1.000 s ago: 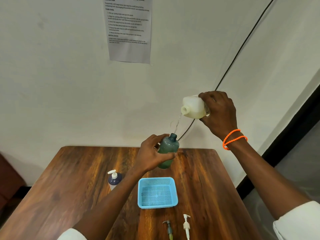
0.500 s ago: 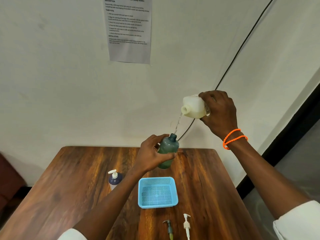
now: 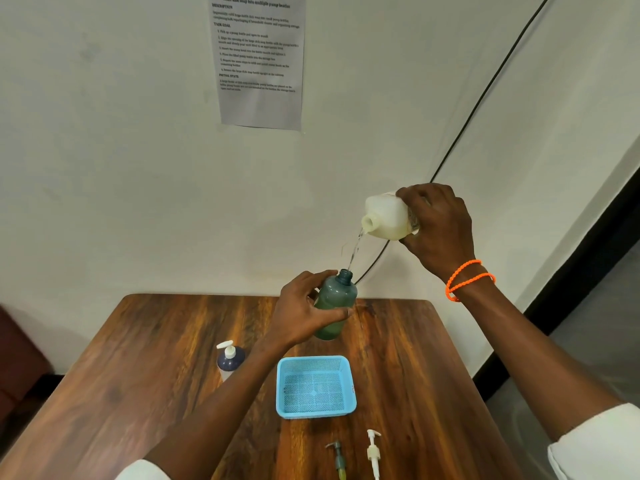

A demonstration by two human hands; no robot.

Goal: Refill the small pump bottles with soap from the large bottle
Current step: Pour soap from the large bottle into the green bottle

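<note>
Up above the far half of the bench [image 3: 138,358], both hands raised and busy. Left hand [image 3: 304,311] wrapped around a green pump bottle [image 3: 335,306], cap off, mouth upward, tilted slightly, held clear of the wood. Right hand [image 3: 438,230] clamped on the large white bottle [image 3: 386,220], tipped nearly sideways with its mouth lower left; thin stream of soap [image 3: 355,251] falling from that mouth to the green neck. Two orange bands [image 3: 467,278] on the right wrist.

Far edge of the bench close against the white wall; right edge running along a strip of open floor, left edge falling away toward a dark reddish shape. Plenty of bare wood along the left side and the right side; middle strip more crowded.

Counted: two small bottles, one in the left hand and one dark blue bottle [image 3: 230,362] with a white pump fitted, upright, left of centre. One large bottle. One light blue mesh basket [image 3: 341,408], nothing in it, below the held bottle. Two loose pump heads near the front edge, just beside each other: a green pump [image 3: 337,457] and a white pump [image 3: 373,452], both lying flat. One printed sheet [image 3: 259,60] on the wall, one black cable [image 3: 485,88] curving down behind the bottles.
</note>
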